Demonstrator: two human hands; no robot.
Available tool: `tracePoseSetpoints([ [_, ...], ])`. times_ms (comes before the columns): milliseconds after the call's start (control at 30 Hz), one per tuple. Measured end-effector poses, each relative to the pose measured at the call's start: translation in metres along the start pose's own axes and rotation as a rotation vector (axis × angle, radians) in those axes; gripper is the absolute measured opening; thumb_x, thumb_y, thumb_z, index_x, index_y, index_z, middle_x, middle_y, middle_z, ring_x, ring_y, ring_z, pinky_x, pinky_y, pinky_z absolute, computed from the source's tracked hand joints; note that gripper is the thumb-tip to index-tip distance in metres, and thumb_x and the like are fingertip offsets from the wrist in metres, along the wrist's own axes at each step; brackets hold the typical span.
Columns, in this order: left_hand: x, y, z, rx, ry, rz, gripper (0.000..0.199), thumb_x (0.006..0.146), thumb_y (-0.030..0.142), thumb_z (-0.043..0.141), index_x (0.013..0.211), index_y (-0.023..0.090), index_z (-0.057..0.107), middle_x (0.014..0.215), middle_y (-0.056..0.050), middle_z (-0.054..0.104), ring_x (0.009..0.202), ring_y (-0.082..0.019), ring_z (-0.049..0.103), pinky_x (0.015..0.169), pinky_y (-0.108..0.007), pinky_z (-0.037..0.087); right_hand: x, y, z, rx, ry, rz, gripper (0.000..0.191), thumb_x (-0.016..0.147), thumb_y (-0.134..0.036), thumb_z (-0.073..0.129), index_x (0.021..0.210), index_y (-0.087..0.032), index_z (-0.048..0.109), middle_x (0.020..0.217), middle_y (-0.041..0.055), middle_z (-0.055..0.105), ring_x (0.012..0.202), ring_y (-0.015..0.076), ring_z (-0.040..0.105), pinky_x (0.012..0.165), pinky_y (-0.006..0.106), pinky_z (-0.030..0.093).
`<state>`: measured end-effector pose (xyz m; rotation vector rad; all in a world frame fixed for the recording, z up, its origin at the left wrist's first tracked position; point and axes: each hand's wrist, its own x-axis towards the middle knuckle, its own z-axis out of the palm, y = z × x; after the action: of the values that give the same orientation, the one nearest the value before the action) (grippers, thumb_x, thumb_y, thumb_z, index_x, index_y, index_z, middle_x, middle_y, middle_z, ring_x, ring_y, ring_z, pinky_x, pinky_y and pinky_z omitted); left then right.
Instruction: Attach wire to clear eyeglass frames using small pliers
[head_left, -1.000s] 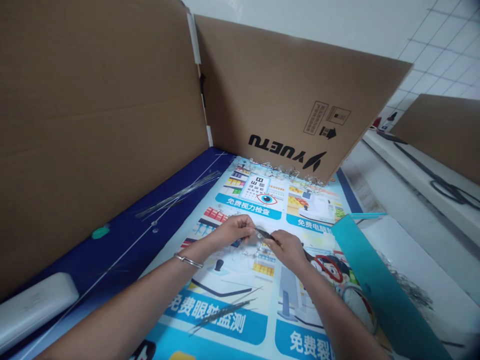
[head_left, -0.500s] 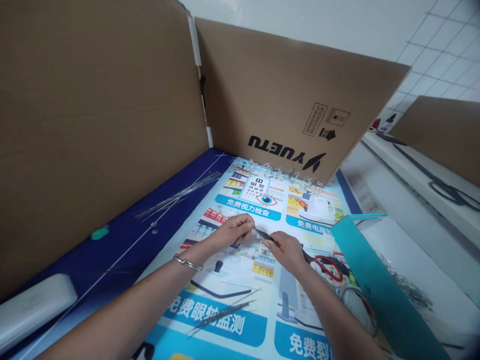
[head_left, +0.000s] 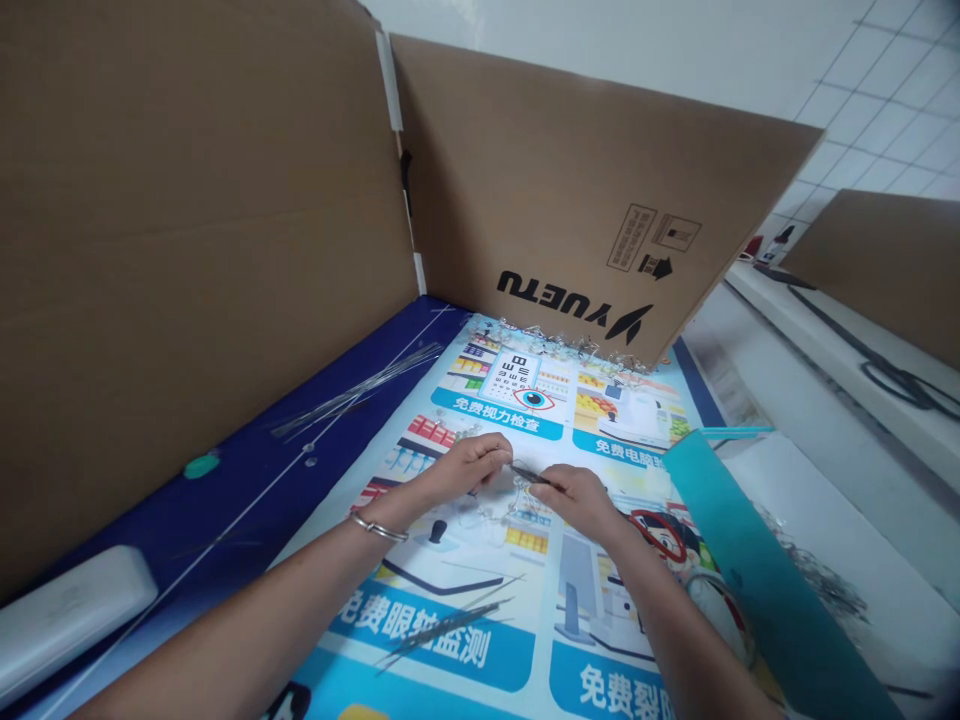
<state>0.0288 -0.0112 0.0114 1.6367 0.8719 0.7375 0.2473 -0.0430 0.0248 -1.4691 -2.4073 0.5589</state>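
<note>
My right hand (head_left: 579, 498) is closed round dark-jawed pliers (head_left: 529, 474), their tip pointing left toward my other hand. My left hand (head_left: 474, 465) pinches a thin wire, mostly hidden by the fingers, right at the pliers' tip. Below the two hands lie small clear beaded wire pieces (head_left: 491, 508), too fine to make out singly. A bundle of straight thin metal wires (head_left: 442, 630) rests on the printed mat (head_left: 525, 560) nearer to me.
Cardboard panels (head_left: 585, 190) stand at the left and back. Small wire pieces (head_left: 570, 345) line the back panel's foot. More straight wires (head_left: 356, 390) lie at left, by a white case (head_left: 75, 620). At right, a teal-edged box (head_left: 772, 570) holds a heap of metal pieces (head_left: 817, 575).
The pliers have turned slightly and their jaws look narrower. The wire loop that showed by their tip is less visible. Both hands stay in nearly the same place.
</note>
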Motion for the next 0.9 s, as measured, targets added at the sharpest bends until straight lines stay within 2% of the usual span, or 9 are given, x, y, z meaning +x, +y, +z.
tracePoseSetpoints([
  [300,-0.0027,0.0047,0.0004,-0.115,-0.116,-0.050,0.030,0.082,0.045,0.043,0.078,0.016,0.049,0.051,0.006,0.045,0.038,-0.004,0.035,0.038,-0.015,0.027,0.0000,0.0091,-0.0065,0.087,-0.103,-0.085,0.039,0.084,-0.049,0.039,0.067,-0.019,0.056,0.062,-0.0026,0.052,0.059,0.0097,0.048,0.053,0.020,0.029],
  [600,-0.0004,0.0002,-0.0038,-0.034,-0.128,-0.026,0.029,0.082,0.043,0.043,0.078,0.015,0.051,0.052,0.005,0.045,0.037,-0.004,0.036,0.038,-0.016,0.029,-0.0001,0.0070,-0.0049,0.004,-0.089,-0.145,0.032,0.083,-0.048,0.043,0.082,-0.021,0.060,0.074,0.0010,0.056,0.068,0.0125,0.051,0.059,0.021,0.032],
  [900,-0.0001,-0.0019,-0.0047,0.026,-0.106,0.000,0.029,0.082,0.042,0.043,0.076,0.015,0.053,0.052,0.005,0.047,0.037,-0.004,0.036,0.038,-0.016,0.028,0.0014,0.0071,-0.0016,-0.079,-0.066,-0.146,0.032,0.081,-0.050,0.047,0.079,-0.021,0.060,0.075,0.0016,0.056,0.071,0.0135,0.051,0.061,0.022,0.032],
])
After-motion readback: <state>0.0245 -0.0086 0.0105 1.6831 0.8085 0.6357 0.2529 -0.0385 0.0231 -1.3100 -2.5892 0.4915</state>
